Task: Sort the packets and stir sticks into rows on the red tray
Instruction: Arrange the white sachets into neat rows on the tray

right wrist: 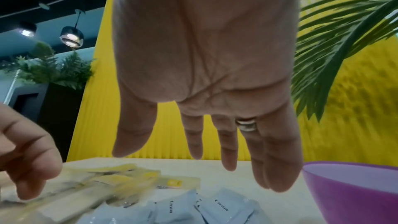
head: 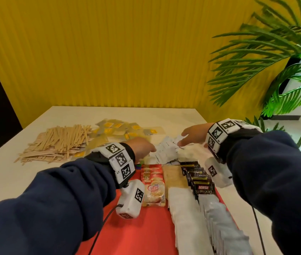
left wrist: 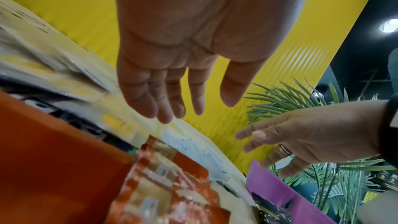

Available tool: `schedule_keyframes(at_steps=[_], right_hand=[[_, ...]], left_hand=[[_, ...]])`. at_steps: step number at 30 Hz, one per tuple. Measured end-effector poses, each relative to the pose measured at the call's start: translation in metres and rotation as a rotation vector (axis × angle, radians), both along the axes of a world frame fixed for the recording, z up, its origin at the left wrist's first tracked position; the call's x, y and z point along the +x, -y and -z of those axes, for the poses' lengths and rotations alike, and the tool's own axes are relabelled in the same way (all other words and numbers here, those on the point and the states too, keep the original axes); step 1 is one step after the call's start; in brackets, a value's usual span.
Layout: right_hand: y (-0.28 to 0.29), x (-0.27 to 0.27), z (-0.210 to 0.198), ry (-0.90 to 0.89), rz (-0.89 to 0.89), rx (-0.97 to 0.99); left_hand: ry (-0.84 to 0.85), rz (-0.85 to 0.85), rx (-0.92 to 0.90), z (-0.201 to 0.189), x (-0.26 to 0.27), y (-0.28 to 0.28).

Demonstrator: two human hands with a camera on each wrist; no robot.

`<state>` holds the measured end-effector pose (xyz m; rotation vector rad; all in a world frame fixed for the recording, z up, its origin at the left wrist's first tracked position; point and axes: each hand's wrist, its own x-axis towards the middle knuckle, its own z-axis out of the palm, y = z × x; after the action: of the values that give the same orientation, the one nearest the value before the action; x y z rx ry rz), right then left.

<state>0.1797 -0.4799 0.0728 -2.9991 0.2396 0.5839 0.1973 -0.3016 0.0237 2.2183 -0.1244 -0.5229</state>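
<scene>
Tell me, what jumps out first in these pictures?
The bright red tray at the near table edge, with packets lined up in rows. Both bare hands, left hand and right hand, hover open over loose white cream packets. A big pile of wooden stir sticks sits far left.

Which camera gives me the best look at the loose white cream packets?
Right wrist: the cream packets lie close below the open right hand, their "Cream" print readable. The head view shows the whole pile, small, between both hands. The left wrist shows only a blurred pale streak.
</scene>
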Motion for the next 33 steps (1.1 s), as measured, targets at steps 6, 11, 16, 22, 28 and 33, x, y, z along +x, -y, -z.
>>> schedule_keyframes(at_steps=[6,11,16,22,28,33], right_hand=[[0.013,0.05,0.017,-0.002,-0.01,0.012],[0.017,0.081,0.037,-0.091,-0.056,-0.057],[0.021,0.094,0.046,-0.181,-0.034,-0.087],[0.028,0.101,0.053,-0.263,-0.044,-0.009],[0.016,0.095,0.047,-0.262,-0.079,0.096],[0.006,0.093,0.044,-0.284,-0.101,0.166]], left_hand=[[-0.118,-0.031,-0.016,0.005,0.02,0.021],[-0.157,0.026,0.033,0.016,0.034,0.029],[-0.211,0.108,0.112,0.019,0.041,0.028],[-0.218,0.187,0.201,0.016,0.042,0.03],[-0.133,0.281,0.334,0.013,0.038,0.031],[-0.059,0.358,0.43,0.012,0.036,0.03]])
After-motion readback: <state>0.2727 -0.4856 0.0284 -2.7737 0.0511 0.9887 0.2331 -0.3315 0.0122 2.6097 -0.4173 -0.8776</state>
